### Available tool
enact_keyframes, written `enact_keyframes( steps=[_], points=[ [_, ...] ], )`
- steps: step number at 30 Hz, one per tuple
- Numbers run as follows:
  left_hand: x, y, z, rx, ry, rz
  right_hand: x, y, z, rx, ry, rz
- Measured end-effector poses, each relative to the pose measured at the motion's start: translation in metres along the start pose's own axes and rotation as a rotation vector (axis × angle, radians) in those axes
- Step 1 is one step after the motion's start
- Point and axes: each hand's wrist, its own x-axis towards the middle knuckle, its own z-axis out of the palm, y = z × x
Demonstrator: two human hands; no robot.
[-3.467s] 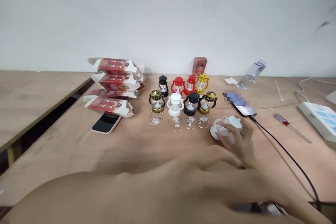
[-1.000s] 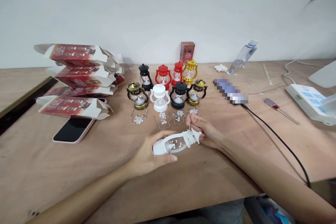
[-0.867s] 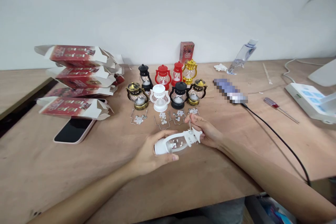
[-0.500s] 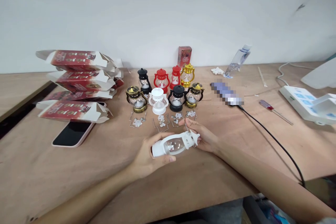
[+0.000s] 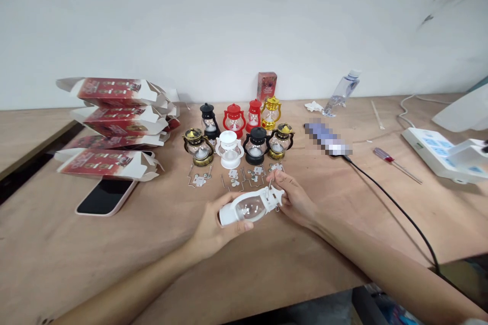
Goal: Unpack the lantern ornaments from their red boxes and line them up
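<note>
A white toy lantern point(image 5: 251, 206) with a clear globe lies sideways in my left hand point(image 5: 213, 226), which grips its base end. At the lantern's top, my right hand point(image 5: 295, 198) pinches a thin wire handle point(image 5: 270, 183) between closed fingers. The handle's wire meets the lantern beside its cap; whether it sits in the holes I cannot tell. Just beyond my hands lie several loose bent wires, small white pieces and round metal cells point(image 5: 234, 179). Behind them stand several upright lanterns, among them a white one point(image 5: 229, 150) and a black one point(image 5: 256, 146).
At the left, red gift boxes point(image 5: 110, 91) with open flaps are piled near a phone point(image 5: 107, 195). A small red box point(image 5: 267, 85) and a tilted bottle point(image 5: 343, 92) stand by the wall. To the right are a cable, a screwdriver point(image 5: 396, 164) and a power strip point(image 5: 438, 155).
The lantern's top has turned slightly, and my right fingers with the wire have shifted a little. My left hand keeps its grip. The whole view has moved slightly.
</note>
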Motion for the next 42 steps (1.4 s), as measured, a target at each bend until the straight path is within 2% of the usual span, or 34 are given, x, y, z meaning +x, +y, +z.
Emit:
enact_keyframes(
  steps=[6, 11, 14, 20, 26, 29, 32, 35, 37, 42],
  points=[
    [-0.001, -0.002, 0.001, -0.010, 0.024, -0.008, -0.002, 0.000, -0.001, -0.110, 0.063, -0.106],
    [0.001, -0.003, 0.005, -0.105, 0.144, -0.069, -0.004, 0.004, 0.002, -0.091, 0.032, -0.096],
    [0.003, -0.002, 0.006, -0.140, 0.155, -0.082, -0.004, 0.000, 0.002, -0.052, 0.039, -0.102],
    [0.002, -0.006, 0.005, -0.161, 0.214, -0.097, 0.009, -0.034, -0.022, 0.008, 0.297, -0.409],
    [0.000, -0.006, 0.003, -0.095, 0.182, -0.096, 0.024, -0.051, -0.053, -0.108, 0.424, -0.433],
    [0.000, -0.005, 0.003, -0.102, 0.166, -0.097, 0.028, -0.052, -0.065, -0.302, 0.583, -0.567],
    [0.000, -0.003, 0.003, -0.088, 0.158, -0.084, 0.029, -0.052, -0.075, -0.745, 0.663, -0.712],
    [0.000, -0.003, 0.002, -0.073, 0.162, -0.075, 0.030, -0.050, -0.083, -1.261, 0.605, -0.709],
    [-0.001, -0.003, 0.002, -0.070, 0.166, -0.073, 0.031, -0.048, -0.088, -1.474, 0.544, -0.654],
    [-0.001, -0.003, 0.002, -0.060, 0.165, -0.076, 0.032, -0.044, -0.094, -1.631, 0.488, -0.568]
  ],
)
